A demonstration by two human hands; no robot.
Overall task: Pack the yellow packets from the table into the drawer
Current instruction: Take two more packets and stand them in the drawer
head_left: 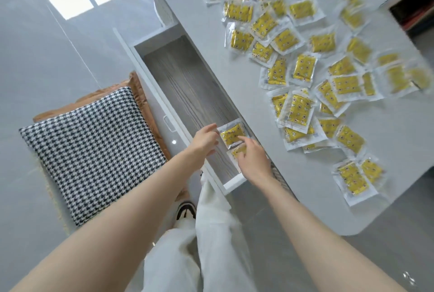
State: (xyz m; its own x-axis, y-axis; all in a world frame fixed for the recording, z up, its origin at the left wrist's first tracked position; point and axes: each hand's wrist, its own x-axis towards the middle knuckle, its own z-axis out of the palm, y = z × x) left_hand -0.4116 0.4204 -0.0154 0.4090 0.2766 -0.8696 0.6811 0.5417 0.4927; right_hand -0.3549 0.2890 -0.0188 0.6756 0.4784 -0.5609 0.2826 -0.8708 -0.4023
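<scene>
While setting the yellow packet [231, 135] down at the near end of the drawer [187, 85], laying it flat and snug beside the second packet [239, 151]. Looking shiny, yellow with dark dots, in a clear wrapper. Touching its edge with loose, open fingers of the left hand [205, 139], reaching over with the right hand [252, 159], grip too hidden to tell.

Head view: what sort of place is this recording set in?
Probably a home or small office room, not a workshop: a white table with a pull-out drawer, a houndstooth cushion on a seat beside it, and a glossy floor reflecting a window.
</scene>
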